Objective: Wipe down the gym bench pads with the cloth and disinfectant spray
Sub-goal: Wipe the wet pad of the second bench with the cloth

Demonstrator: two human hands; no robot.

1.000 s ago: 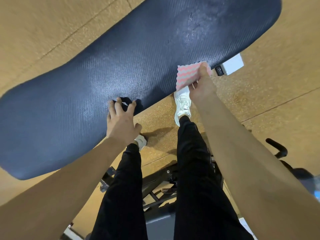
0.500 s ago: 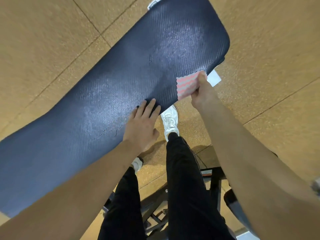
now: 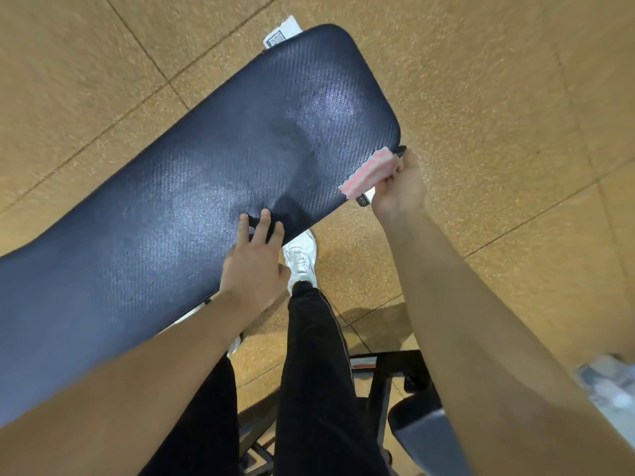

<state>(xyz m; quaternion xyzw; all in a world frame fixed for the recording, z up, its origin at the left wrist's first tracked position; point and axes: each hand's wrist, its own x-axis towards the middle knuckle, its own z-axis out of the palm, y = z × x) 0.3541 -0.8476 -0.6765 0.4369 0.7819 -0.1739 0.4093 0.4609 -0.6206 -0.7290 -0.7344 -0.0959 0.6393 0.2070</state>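
Observation:
A long dark navy bench pad (image 3: 192,187) runs from lower left to upper right, with pale sheen patches on its textured top. My right hand (image 3: 398,187) presses a pink and white striped cloth (image 3: 369,171) against the pad's near right corner edge. My left hand (image 3: 256,262) rests on the pad's near edge, fingers spread over the top, with something small and dark under them. No spray bottle is clearly in view.
Tan speckled floor tiles (image 3: 515,97) surround the bench. My black trousers (image 3: 316,372) and white shoe (image 3: 302,255) stand beside the pad. Black frame parts (image 3: 388,369) and another padded piece (image 3: 422,434) sit at lower right. A white label (image 3: 281,34) pokes out beyond the far end.
My right hand has slid the cloth along the pad's near edge to its right corner. My left hand has shifted right along the same edge. The view has swung toward the pad's end.

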